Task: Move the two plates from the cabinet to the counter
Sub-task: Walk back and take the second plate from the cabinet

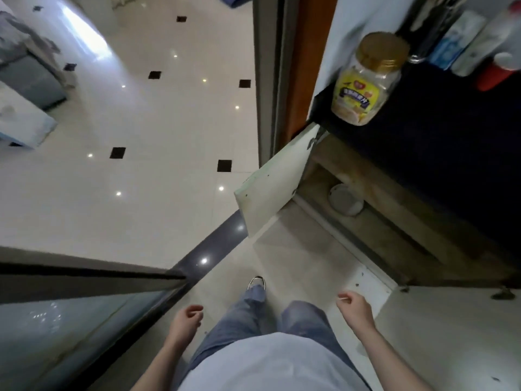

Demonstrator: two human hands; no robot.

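Observation:
The low cabinet (375, 210) under the dark counter (439, 142) stands open, its pale door (275, 183) swung out to the left. Inside, on the cabinet floor, lies a round white stack that looks like the plates (345, 203), partly hidden by the counter's edge. My left hand (187, 320) hangs low beside my left leg, fingers loosely curled and holding nothing. My right hand (356, 309) is low on the right, fingers also curled loosely and empty, well short of the cabinet.
A jar with a gold lid and yellow label (366, 83) stands at the counter's left end; bottles and packets (479, 43) crowd the back right. A glass sliding door frame (93, 275) runs along my left. A second white door panel (372, 286) lies near my right hand.

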